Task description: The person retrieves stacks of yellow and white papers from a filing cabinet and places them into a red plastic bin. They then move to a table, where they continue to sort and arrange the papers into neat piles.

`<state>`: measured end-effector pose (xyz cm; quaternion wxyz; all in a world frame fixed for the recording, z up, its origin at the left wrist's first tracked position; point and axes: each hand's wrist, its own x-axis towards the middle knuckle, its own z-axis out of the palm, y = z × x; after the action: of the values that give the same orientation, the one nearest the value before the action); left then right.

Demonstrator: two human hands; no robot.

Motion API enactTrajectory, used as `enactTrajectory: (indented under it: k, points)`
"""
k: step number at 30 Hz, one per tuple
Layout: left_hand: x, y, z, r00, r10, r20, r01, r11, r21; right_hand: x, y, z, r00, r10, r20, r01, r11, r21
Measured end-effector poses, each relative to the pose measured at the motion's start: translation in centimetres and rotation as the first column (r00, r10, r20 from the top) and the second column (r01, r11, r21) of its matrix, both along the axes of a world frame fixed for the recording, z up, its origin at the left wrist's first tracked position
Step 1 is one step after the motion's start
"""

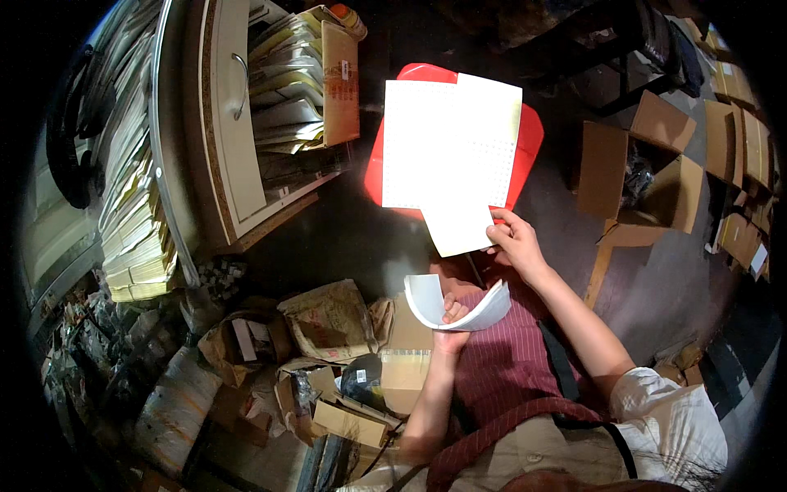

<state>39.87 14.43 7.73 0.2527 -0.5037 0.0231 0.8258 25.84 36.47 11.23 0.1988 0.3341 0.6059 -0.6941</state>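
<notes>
My right hand (pixel 516 242) pinches the near corner of a white sheet (pixel 459 230) between thumb and fingers. That sheet overlaps several other white sheets (pixel 426 139) spread on a red stool (pixel 529 152). Rows of small marks show on part of them; bright light washes out the rest. Closer to me, my left hand (pixel 455 316) is closed around a thin bundle of white sheets (pixel 489 310), bent into a U shape. The bundle is held above my lap, apart from the stool.
At left, a cabinet (pixel 234 115) holds stacked papers beside a cardboard box (pixel 340 86). More paper piles (pixel 135 230) lie on its top. An open carton (pixel 602 172) stands right of the stool. Bags and cardboard pieces (pixel 348 422) clutter the lower left floor.
</notes>
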Motion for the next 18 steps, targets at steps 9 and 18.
enactTrajectory:
  k: [9,18]
  points:
    - [1.8,-0.5,-1.3,0.985,-0.072,0.158,0.073,0.997,-0.005,-3.3,-2.0,1.8,0.954,0.294,-0.059,-0.250,0.886,0.390]
    - [1.4,-1.1,-1.2,0.975,-0.209,0.071,0.217,0.963,-0.159,-6.8,-0.7,17.3,0.687,0.550,-0.475,-0.398,0.831,0.388]
